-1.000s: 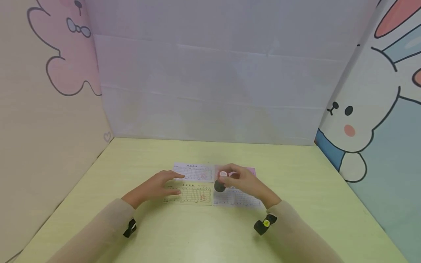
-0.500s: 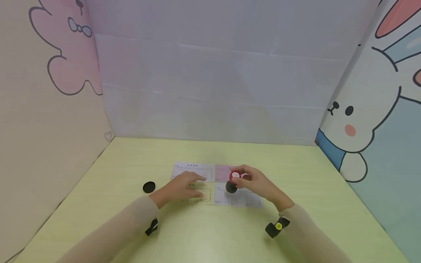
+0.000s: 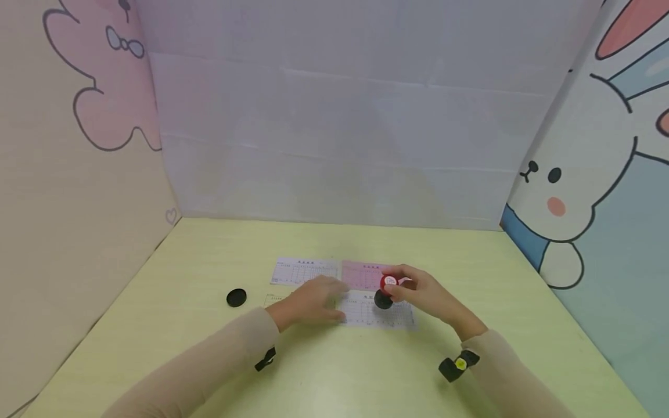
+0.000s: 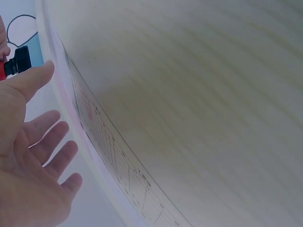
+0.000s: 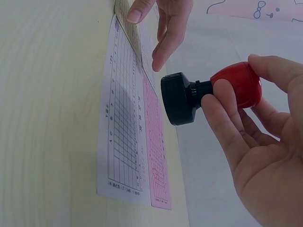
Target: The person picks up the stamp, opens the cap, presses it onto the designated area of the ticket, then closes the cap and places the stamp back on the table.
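Note:
My right hand [image 3: 425, 293] grips a round stamp [image 5: 236, 85] by its red knob. The stamp's black base [image 5: 177, 99] hangs above the white form at front right [image 5: 120, 127] in the right wrist view. My left hand [image 3: 313, 302], fingers spread and holding nothing, reaches over the yellow form [image 3: 273, 299] toward the white form's left edge, covering much of the yellow one. Behind them lie a pink form [image 3: 360, 273] and another white form [image 3: 305, 271], so the papers make a two-by-two block. Red marks show on the pink form in the right wrist view.
A black round cap [image 3: 236, 298] lies on the pale yellow table [image 3: 324, 371], left of the forms. White and cartoon-printed panels [image 3: 334, 145] stand at the back and both sides of the table. Each wrist wears a black strap [image 3: 459, 366].
Both hands have moved right, the right one carrying the stamp from the middle of the forms to over the front-right white form. The black cap, hidden at first, now shows left of the left hand.

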`<state>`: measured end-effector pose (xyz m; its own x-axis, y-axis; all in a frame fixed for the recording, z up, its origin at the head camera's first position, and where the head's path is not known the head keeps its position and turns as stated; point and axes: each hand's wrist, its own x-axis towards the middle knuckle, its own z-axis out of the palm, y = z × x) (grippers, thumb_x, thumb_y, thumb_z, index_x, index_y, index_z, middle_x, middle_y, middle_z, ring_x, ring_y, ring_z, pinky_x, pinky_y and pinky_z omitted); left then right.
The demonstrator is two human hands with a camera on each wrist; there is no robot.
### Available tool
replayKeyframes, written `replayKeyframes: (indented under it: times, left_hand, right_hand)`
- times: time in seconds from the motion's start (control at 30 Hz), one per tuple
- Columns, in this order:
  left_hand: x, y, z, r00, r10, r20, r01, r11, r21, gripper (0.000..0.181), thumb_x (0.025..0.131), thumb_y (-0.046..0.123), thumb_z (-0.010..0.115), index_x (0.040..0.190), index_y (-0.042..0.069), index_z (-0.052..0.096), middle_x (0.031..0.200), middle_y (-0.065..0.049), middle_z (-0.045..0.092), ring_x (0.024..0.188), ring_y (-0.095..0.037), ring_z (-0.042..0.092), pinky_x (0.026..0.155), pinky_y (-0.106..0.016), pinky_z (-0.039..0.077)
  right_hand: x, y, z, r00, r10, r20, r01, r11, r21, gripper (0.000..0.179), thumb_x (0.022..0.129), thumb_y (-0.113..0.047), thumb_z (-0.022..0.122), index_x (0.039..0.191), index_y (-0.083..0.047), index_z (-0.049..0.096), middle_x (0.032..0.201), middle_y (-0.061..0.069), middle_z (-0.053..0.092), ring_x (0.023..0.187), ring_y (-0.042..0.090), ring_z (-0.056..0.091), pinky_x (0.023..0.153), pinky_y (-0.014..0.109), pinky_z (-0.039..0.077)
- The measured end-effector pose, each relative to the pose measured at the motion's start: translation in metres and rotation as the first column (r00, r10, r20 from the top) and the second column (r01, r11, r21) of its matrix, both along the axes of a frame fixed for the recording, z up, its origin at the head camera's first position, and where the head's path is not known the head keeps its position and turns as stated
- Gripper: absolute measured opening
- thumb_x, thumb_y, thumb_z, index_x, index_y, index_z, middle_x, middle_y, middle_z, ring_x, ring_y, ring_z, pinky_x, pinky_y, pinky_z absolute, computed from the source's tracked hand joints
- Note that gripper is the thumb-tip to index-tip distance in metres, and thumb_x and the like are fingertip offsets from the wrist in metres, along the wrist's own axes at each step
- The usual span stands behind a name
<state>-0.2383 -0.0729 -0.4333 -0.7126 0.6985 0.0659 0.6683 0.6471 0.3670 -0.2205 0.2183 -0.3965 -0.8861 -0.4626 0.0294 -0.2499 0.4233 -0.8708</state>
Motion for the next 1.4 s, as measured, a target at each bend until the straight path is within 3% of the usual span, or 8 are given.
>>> replayKeyframes:
  times: [0.23,0.6,0.93,1.4]
  left_hand:
    - [0.001,0.007,-0.003,1.000,0.025,-0.005,-0.025,0.998,-0.064,0.065,0.091,0.038,0.074,0.143,0.006,0.053,0.147,-0.010,0.051,0.137,-0.028,0.046,0.115,-0.042,0.033]
    - [0.002,0.012,-0.008,0.999,0.004,-0.036,-0.009,0.991,-0.134,0.062,0.089,0.043,0.074,0.138,0.008,0.059,0.142,-0.006,0.056,0.130,-0.025,0.050,0.112,-0.038,0.037]
    - [0.002,0.011,-0.006,1.000,0.007,-0.020,-0.010,0.991,-0.135,0.062,0.090,0.043,0.074,0.139,0.009,0.059,0.143,-0.006,0.055,0.132,-0.025,0.049,0.112,-0.038,0.037]
    - [0.004,0.011,-0.007,1.000,0.009,-0.030,-0.013,0.991,-0.135,0.062,0.089,0.043,0.074,0.139,0.009,0.059,0.142,-0.006,0.056,0.131,-0.024,0.050,0.112,-0.036,0.037]
  right_hand:
    - [0.002,0.010,0.001,1.000,-0.007,0.005,0.007,1.000,0.000,0.038,0.099,-0.027,0.066,0.133,-0.010,0.059,0.111,0.012,0.061,0.098,0.025,0.067,0.090,0.032,0.053]
    - [0.011,0.024,0.003,0.999,-0.040,0.023,0.039,0.997,0.069,0.043,0.098,-0.030,0.067,0.135,-0.008,0.058,0.114,0.010,0.062,0.097,0.023,0.066,0.092,0.037,0.052]
    - [0.014,0.031,0.000,0.997,-0.047,0.061,0.043,0.997,0.062,0.050,0.099,-0.030,0.066,0.138,-0.002,0.054,0.114,0.012,0.060,0.099,0.026,0.066,0.091,0.036,0.053]
    - [0.017,0.029,-0.006,0.997,-0.048,0.063,0.042,0.995,0.091,0.048,0.098,-0.030,0.068,0.136,-0.004,0.056,0.113,0.010,0.061,0.098,0.024,0.064,0.087,0.038,0.053]
